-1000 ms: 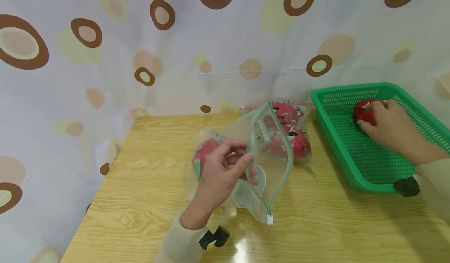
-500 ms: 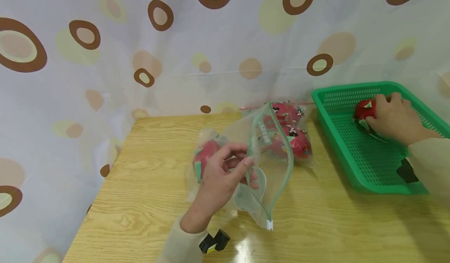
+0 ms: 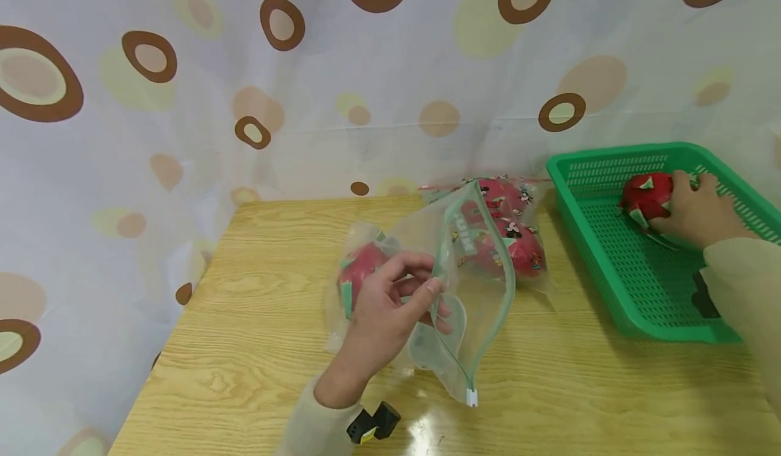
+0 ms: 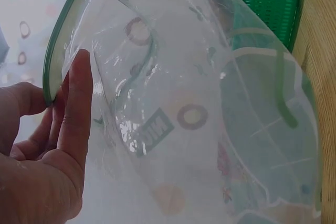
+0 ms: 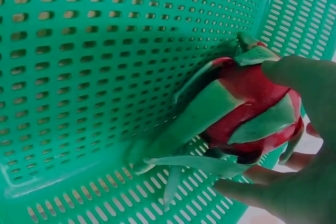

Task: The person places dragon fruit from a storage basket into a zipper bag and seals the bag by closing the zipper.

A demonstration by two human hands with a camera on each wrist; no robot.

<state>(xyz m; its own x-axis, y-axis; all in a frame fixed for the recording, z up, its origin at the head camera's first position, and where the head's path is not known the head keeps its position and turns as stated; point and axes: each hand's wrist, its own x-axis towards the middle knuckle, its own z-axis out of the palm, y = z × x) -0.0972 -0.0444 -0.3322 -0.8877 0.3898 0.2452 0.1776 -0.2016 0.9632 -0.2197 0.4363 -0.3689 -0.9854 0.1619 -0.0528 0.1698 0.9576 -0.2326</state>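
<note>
A clear slider bag with a green rim and a pale printed pattern stands with its mouth open to the right. My left hand pinches the near edge of that mouth between thumb and fingers. Through film at the left, behind my hand, a red dragon fruit shows. Inside the green basket lies another dragon fruit, red with green scales. Around its right side, my right hand grips it, thumb on top and fingers below in the right wrist view. It appears low over the basket floor.
Filled printed bags with red fruit inside lie behind the held bag, near the patterned curtain. The basket stands at the right of the wooden table, its wall rising between the bag and my right hand.
My right hand has shifted round to the right side of the basket's dragon fruit, and more of the fruit shows. My left hand keeps its pinch on the bag's rim.
</note>
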